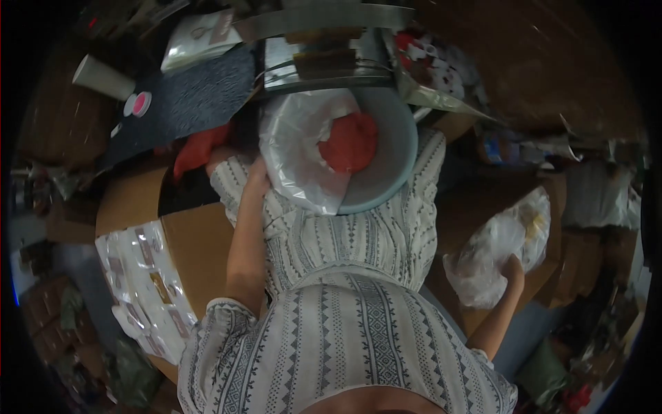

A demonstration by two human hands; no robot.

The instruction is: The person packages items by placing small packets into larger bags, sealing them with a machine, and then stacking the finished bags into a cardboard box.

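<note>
A pale blue-grey basin (396,148) rests on my lap, with a red bundle (350,141), perhaps cloth, inside it. A clear plastic bag (296,148) spreads over the basin's left side. At the left edge of that bag, my left hand (258,178) is closed on the plastic, its fingertips hidden. Out to the right, my right hand (512,269) grips a crumpled clear plastic bag (486,259) over an open cardboard box (455,207). Something yellowish shows through the upper part of this second bag.
A heat-sealer-like metal machine (324,58) stands beyond the basin. On the left are a dark textured mat (186,86), a white roll or cup (103,79), and a cardboard box (196,248) beside packaged white items (145,283). A tray of red and white pieces (434,65) sits at the far right.
</note>
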